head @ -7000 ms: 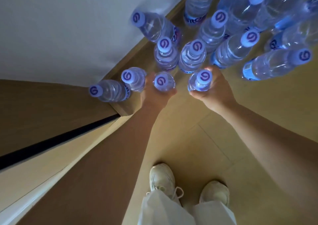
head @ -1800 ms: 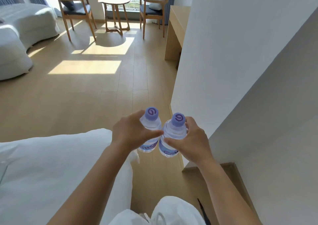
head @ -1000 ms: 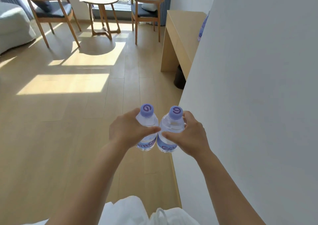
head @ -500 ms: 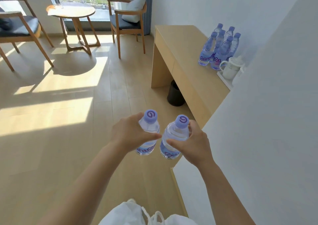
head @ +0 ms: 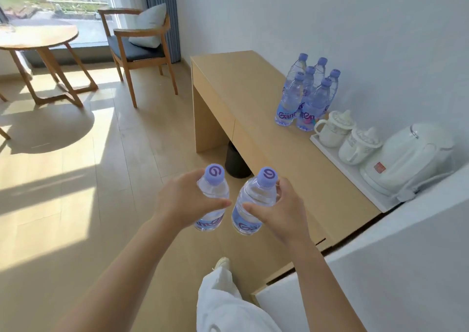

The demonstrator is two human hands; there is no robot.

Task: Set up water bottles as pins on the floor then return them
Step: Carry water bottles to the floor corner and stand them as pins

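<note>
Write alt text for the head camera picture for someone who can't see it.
The left hand and right hand each grip a purple-capped water bottle above a wooden floor. Ahead, six more bottles stand clustered on a wooden desk beside a white kettle.

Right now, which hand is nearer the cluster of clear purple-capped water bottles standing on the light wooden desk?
Right. The right hand is beside the desk's front edge, below the cluster; the left hand is farther left, above the floor.
</note>
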